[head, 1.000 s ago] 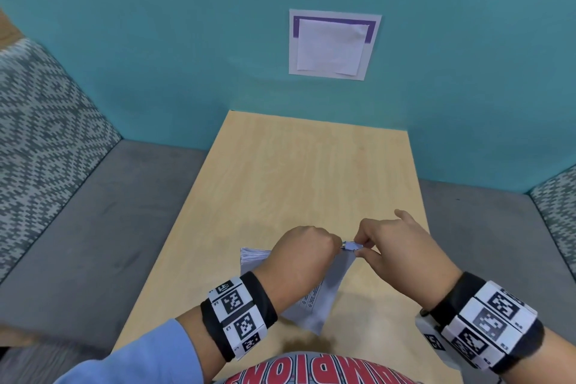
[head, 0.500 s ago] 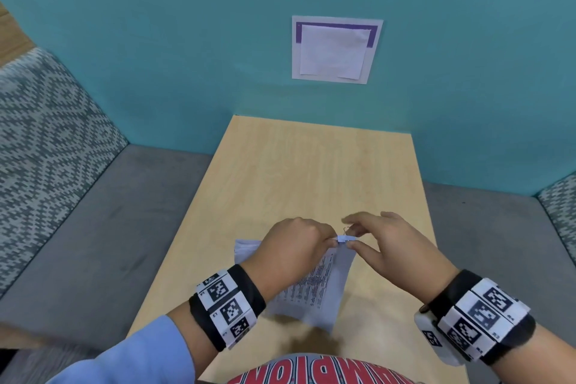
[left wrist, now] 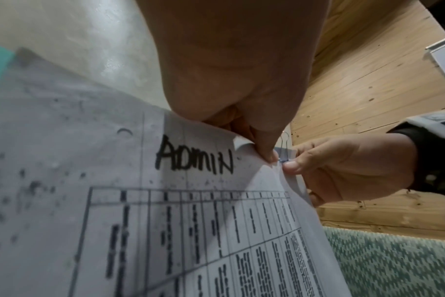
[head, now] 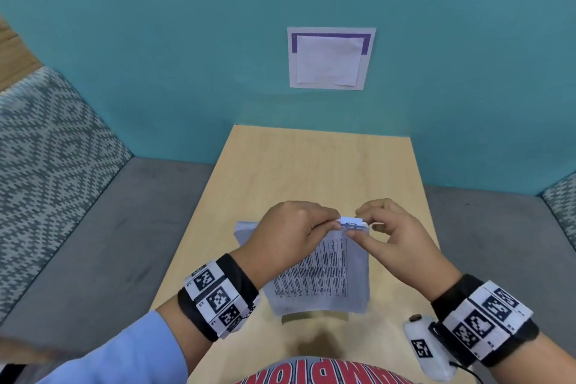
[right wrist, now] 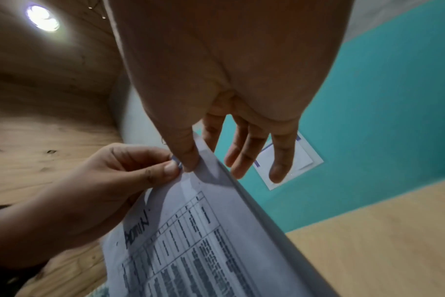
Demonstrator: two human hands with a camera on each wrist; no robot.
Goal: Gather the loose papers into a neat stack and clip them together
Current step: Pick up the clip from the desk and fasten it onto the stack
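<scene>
A stack of printed papers (head: 327, 277) with a table and the word ADMIN on the top sheet (left wrist: 140, 221) is held tilted above the wooden table (head: 311, 171). A small blue binder clip (head: 352, 223) sits on the stack's upper edge, one wire handle standing up (left wrist: 285, 140). My left hand (head: 330, 223) pinches the papers' top edge just left of the clip (right wrist: 177, 161). My right hand (head: 363, 229) pinches the clip between thumb and forefinger, thumb on the near side (left wrist: 290, 166). Its other fingers (right wrist: 280, 160) stay straight behind the sheets.
A teal wall rises behind the table with a white and purple notice (head: 330, 58) pinned to it. Grey bench seats (head: 93, 243) run along both sides, with patterned cushions (head: 46, 150). The table's far half lies bare.
The stack has swung from hanging edge-on to showing its printed face. The clip now sits squarely on the top edge, and both hands have closed in beside it.
</scene>
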